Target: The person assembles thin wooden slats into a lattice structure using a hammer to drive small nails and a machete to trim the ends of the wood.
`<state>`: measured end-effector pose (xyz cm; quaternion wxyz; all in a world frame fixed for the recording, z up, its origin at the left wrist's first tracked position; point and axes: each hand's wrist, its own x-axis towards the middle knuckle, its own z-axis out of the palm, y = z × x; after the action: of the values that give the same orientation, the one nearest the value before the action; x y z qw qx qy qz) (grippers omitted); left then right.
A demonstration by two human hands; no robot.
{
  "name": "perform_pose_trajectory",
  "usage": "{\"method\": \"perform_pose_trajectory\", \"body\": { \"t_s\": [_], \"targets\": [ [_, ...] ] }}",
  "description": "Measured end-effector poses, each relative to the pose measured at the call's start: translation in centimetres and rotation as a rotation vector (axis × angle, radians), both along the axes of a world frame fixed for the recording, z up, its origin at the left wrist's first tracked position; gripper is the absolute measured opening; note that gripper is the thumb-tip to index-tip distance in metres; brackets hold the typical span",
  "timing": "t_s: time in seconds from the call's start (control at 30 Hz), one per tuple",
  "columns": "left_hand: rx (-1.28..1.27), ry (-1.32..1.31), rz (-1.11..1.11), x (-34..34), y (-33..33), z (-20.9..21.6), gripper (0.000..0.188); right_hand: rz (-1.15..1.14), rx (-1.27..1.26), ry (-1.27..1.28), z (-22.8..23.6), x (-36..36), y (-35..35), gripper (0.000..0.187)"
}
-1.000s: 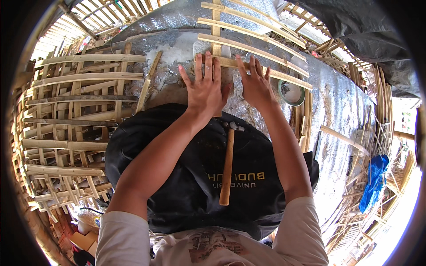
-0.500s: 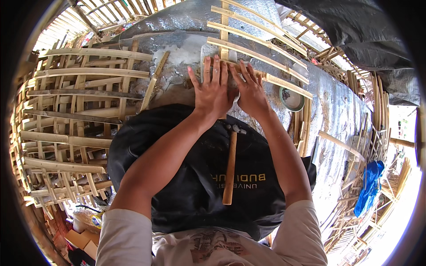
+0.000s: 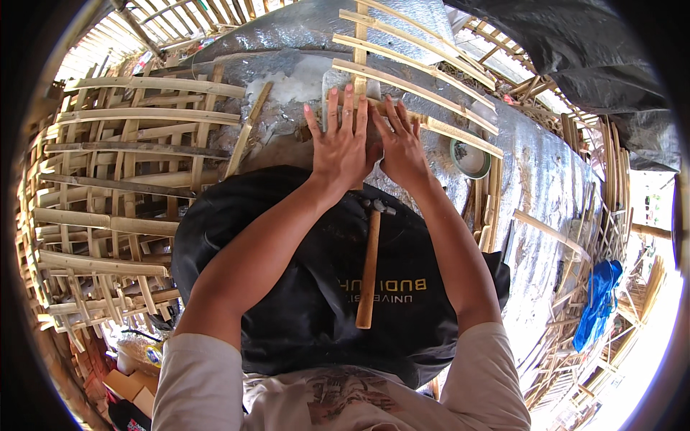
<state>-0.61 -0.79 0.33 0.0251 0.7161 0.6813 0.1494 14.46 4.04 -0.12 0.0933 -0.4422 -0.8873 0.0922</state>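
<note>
Both of my hands lie flat with fingers stretched out and apart. My left hand (image 3: 341, 147) and my right hand (image 3: 404, 154) are side by side, thumbs close together, over the nearest bamboo crosspiece (image 3: 460, 135) of a ladder-like slat frame. A long upright slat (image 3: 360, 54) of that frame passes beneath the left fingers, over a pale flat block (image 3: 331, 81). Nothing is gripped in either hand. Across my lap is a black cloth (image 3: 302, 302), and on it rests a hammer (image 3: 369, 269), its metal head toward my hands and its wooden handle toward me.
At the left stands a stack of bamboo lattice frames (image 3: 115, 226). A loose bamboo strip (image 3: 248, 131) lies between it and my left hand. Right of my right hand is a small round bowl (image 3: 471, 159). Farther right are a bamboo stick (image 3: 550, 233) and a blue cloth (image 3: 598, 305).
</note>
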Motion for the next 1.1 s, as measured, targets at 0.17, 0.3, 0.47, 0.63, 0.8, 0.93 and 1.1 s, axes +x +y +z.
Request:
{"method": "perform_pose_trajectory", "body": {
  "t_s": [0.17, 0.3, 0.47, 0.63, 0.8, 0.93, 1.1],
  "targets": [
    [0.109, -0.061, -0.058, -0.7, 0.5, 0.6, 0.085, 0.005, 0.008, 0.04, -0.6, 0.0, 0.2, 0.078],
    [0.296, -0.267, 0.081, -2.3, 1.8, 3.2, 0.074, -0.008, 0.0, 0.039, -0.4, 0.1, 0.1, 0.08],
    [0.215, -0.61, 0.415, -10.2, 3.8, 3.3, 0.045, -0.006, -0.018, -0.01, 0.1, -0.4, 0.1, 0.082],
    [-0.425, -0.282, 0.562, -13.9, 2.9, 1.0, 0.027, -0.008, 0.008, -0.013, -0.6, -0.1, 0.2, 0.082],
    [-0.444, -0.021, 0.587, -12.4, 0.2, -1.3, 0.026, -0.009, 0.016, -0.004, -0.5, 0.0, 0.2, 0.084],
    [-0.491, 0.047, 0.61, -12.5, 0.4, -2.4, 0.025, -0.025, -0.01, -0.01, -0.3, -0.3, 0.0, 0.087],
    [-0.483, 0.023, 0.568, -13.0, 0.3, -3.5, 0.028, -0.03, -0.039, 0.003, 0.0, -0.4, -0.3, 0.089]
  ]
}}
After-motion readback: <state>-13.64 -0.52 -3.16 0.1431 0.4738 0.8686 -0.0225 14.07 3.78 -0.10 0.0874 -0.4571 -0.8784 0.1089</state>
